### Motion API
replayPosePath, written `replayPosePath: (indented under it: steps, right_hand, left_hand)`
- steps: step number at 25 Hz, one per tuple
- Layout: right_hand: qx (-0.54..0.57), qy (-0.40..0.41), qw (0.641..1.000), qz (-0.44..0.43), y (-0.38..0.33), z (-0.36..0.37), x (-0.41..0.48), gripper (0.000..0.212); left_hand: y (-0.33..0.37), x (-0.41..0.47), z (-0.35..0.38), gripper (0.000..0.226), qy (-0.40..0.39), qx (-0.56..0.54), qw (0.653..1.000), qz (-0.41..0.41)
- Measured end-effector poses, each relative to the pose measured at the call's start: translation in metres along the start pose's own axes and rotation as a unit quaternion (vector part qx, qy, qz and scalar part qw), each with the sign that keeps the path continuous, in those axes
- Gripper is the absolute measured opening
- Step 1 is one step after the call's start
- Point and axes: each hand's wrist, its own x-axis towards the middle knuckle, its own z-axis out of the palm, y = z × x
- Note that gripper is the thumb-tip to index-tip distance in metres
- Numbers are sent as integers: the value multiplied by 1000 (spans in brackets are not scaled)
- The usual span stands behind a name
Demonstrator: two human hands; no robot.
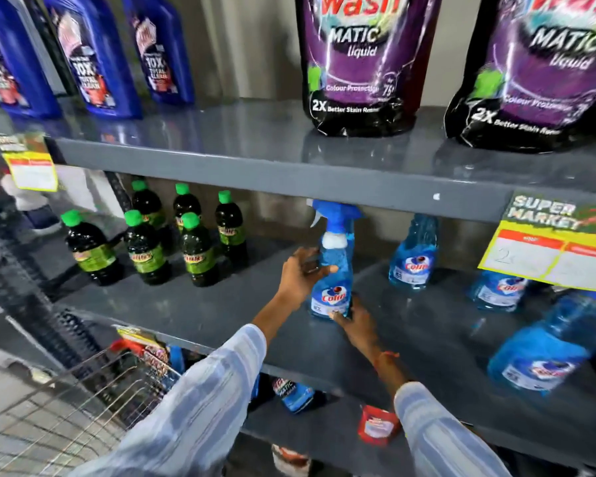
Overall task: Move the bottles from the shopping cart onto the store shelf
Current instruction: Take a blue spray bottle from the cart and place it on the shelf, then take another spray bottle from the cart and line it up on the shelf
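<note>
A blue spray bottle (334, 263) with a blue trigger head stands upright on the middle grey shelf (221, 315). My left hand (301, 273) wraps its neck from the left, thumb across the front. My right hand (353, 318) holds the bottle's base from the front right. Three more blue spray bottles stand to the right: one (413, 259) behind, one (499, 290) partly hidden by a price tag, one (544, 352) near the shelf's front edge. The wire shopping cart (66, 401) is at the lower left; its contents are not visible.
Several dark bottles with green caps (145, 249) stand on the same shelf at the left. The upper shelf carries blue cleaner bottles (93, 60) and purple detergent pouches (362, 63). Yellow price tags (547, 256) hang from the shelf edges. Packets lie on the lower shelf (375, 428).
</note>
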Motion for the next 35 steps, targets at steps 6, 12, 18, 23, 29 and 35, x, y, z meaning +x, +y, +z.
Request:
replayPosePath:
  steps: [6,12,18,23,29,35]
  right_hand:
    - [-8,2,1000,2,-4,1,-2,48]
    - [17,197,972,-129,-48,37,-72,59]
    - [40,-8,982,-183,-75,165,-133,52]
    - [22,-253,951,-175,-73,299,-194,60]
    - [-94,-489,857,-136,-41,439,-275,66]
    - [-282,-718,632,-78,22,548,-305,54]
  left_hand:
    - [-6,-5,-7,55,-17,29,999,26]
    - [-19,-66,-47,52,40,33,997,63]
    - [-64,-165,-155,31,250,-26,968,1]
    - [-144,-269,-264,20,462,0,879,-117]
    - [-244,-377,-370,30,534,45,761,-365]
    - [-366,-420,-440,28,407,123,748,-510]
